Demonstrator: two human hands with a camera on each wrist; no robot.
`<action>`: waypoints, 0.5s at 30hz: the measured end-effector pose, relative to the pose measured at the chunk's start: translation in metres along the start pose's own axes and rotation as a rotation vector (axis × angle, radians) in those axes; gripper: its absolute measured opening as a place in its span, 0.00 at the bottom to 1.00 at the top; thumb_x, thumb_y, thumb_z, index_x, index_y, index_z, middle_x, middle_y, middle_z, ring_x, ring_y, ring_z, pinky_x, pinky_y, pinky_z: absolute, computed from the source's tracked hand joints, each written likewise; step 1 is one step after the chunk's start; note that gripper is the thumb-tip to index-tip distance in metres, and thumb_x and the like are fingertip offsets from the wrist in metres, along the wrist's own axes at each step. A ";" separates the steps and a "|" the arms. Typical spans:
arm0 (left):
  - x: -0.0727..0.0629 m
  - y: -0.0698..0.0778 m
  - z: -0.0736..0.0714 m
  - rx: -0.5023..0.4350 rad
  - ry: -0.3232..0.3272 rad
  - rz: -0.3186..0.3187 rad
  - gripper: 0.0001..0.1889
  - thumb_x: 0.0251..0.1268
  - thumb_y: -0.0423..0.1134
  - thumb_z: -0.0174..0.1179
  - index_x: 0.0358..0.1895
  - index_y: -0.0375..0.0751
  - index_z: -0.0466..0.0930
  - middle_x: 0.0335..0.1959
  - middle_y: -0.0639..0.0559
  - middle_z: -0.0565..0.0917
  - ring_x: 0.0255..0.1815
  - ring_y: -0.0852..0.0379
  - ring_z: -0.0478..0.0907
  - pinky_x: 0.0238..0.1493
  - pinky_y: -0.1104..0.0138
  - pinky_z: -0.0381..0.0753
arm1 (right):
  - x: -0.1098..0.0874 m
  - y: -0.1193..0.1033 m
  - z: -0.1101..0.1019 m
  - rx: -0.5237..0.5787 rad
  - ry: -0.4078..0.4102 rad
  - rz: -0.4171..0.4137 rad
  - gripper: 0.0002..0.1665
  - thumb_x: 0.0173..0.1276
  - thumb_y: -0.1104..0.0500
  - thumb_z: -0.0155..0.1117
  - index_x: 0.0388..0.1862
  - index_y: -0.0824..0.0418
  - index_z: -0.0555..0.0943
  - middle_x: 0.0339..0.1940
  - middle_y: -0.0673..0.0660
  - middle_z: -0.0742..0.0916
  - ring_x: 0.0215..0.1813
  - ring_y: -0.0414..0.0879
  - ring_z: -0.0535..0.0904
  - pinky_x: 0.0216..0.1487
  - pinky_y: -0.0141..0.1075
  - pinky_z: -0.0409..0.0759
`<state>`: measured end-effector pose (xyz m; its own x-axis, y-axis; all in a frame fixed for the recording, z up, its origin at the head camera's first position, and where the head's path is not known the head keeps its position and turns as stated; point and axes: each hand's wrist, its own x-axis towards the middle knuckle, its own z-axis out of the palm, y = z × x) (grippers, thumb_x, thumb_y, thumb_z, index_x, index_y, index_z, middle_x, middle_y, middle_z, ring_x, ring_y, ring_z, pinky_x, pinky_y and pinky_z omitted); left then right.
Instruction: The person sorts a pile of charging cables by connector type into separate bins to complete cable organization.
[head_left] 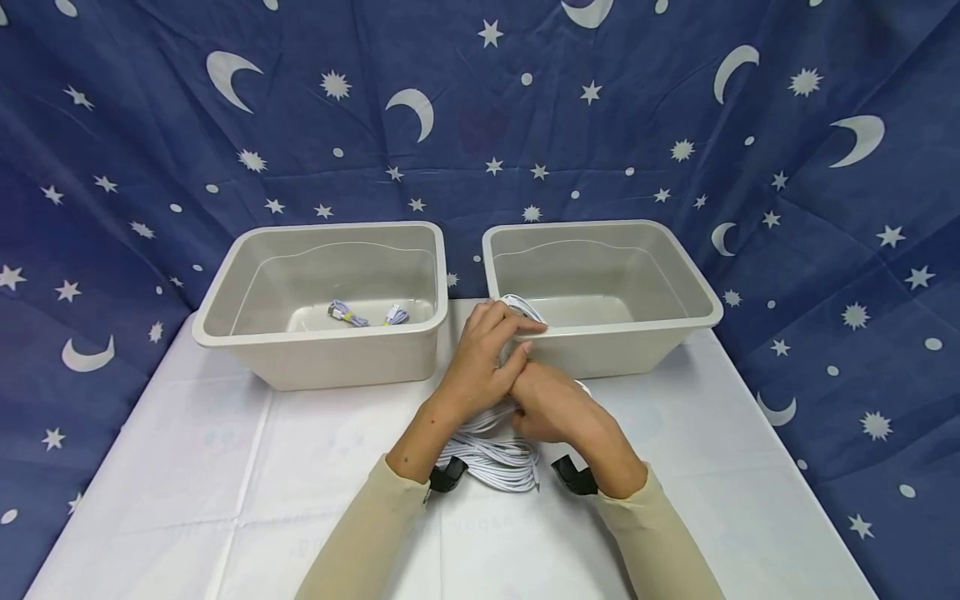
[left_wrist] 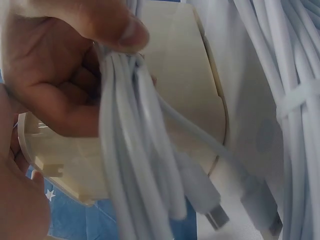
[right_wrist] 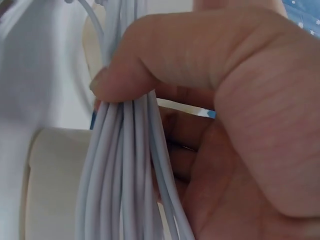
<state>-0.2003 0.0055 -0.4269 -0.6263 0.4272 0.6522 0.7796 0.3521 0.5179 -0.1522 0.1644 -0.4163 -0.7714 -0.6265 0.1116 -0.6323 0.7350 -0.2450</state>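
Observation:
My right hand [head_left: 555, 400] pinches a bundle of white charging cable [right_wrist: 125, 165], thumb across the strands and fingers curled behind, as the right wrist view shows. From it hang two white plugs with metal ends, one of them a USB plug [left_wrist: 206, 197]. My left hand [head_left: 480, 354] lies over the right one, its thumb near the right wrist. Its fingers stretch toward the right tub's near rim, beside a white cable loop [head_left: 525, 307]; whether they grip it is hidden. Beneath both hands, more coiled white cables [head_left: 498, 467] lie on the table; a white tie [left_wrist: 300, 100] binds one bundle.
Two beige tubs stand side by side at the back: the left tub [head_left: 360, 362] holds two small tied cables [head_left: 347, 313], and the right tub [head_left: 630, 354] stands just beyond my hands. White cloth [head_left: 337, 500] covers the table. A blue star-patterned curtain [head_left: 480, 108] hangs behind.

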 end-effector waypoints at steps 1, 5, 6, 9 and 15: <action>0.000 0.000 0.000 0.000 -0.001 -0.002 0.15 0.73 0.35 0.61 0.59 0.50 0.86 0.51 0.57 0.80 0.61 0.54 0.70 0.72 0.58 0.64 | -0.001 0.000 -0.001 0.000 0.001 -0.002 0.18 0.44 0.73 0.70 0.32 0.56 0.78 0.26 0.44 0.75 0.29 0.41 0.70 0.31 0.36 0.71; 0.001 0.001 -0.001 0.001 -0.007 -0.007 0.15 0.74 0.36 0.60 0.59 0.51 0.86 0.51 0.58 0.80 0.62 0.55 0.70 0.72 0.60 0.63 | -0.003 0.001 -0.006 -0.014 0.006 -0.031 0.18 0.44 0.72 0.71 0.31 0.56 0.78 0.25 0.44 0.75 0.29 0.40 0.70 0.31 0.36 0.72; 0.001 0.001 -0.001 0.001 -0.008 -0.007 0.15 0.74 0.36 0.60 0.60 0.51 0.86 0.51 0.58 0.80 0.61 0.55 0.70 0.72 0.60 0.63 | -0.004 0.001 -0.008 -0.017 0.007 -0.036 0.18 0.44 0.72 0.71 0.32 0.56 0.78 0.26 0.44 0.75 0.30 0.40 0.70 0.31 0.36 0.72; 0.001 0.001 -0.001 0.001 -0.009 -0.007 0.15 0.74 0.36 0.60 0.60 0.51 0.86 0.51 0.58 0.80 0.62 0.55 0.70 0.73 0.59 0.63 | -0.006 0.000 -0.012 -0.037 0.006 -0.043 0.18 0.45 0.71 0.71 0.32 0.56 0.78 0.27 0.45 0.75 0.30 0.40 0.71 0.32 0.36 0.72; 0.000 0.001 0.000 -0.002 -0.007 -0.009 0.15 0.74 0.35 0.60 0.59 0.51 0.86 0.50 0.57 0.80 0.62 0.54 0.70 0.72 0.58 0.64 | -0.011 0.000 -0.024 -0.047 0.000 -0.049 0.18 0.47 0.74 0.68 0.34 0.54 0.81 0.30 0.46 0.77 0.32 0.41 0.71 0.33 0.36 0.72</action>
<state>-0.1992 0.0057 -0.4260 -0.6332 0.4296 0.6438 0.7740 0.3542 0.5249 -0.1449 0.1775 -0.3945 -0.7397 -0.6617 0.1225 -0.6717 0.7150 -0.1938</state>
